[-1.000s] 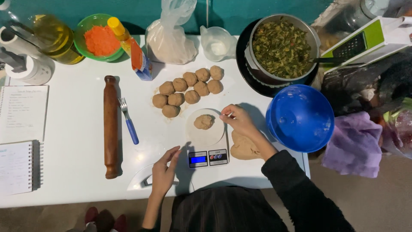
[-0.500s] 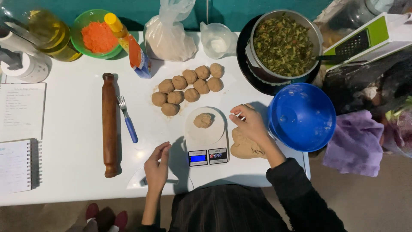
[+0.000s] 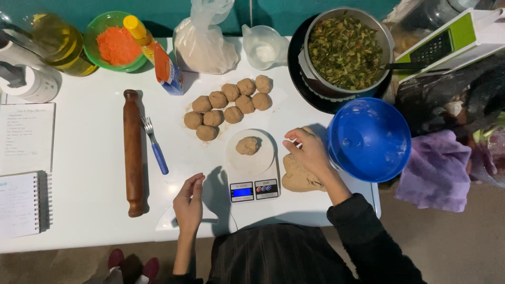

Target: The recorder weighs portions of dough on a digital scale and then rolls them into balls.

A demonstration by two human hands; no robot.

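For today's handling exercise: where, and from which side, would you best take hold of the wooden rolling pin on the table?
Probably the rolling pin by its thick middle, from above: it lies flat, pointing away from the person, with bare table to its left and only a fork to its right.

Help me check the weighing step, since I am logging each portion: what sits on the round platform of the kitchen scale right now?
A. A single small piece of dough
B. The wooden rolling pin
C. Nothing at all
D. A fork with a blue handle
A: a single small piece of dough lies on the white platform of the kitchen scale, while the fork and the rolling pin lie on the table to its left.
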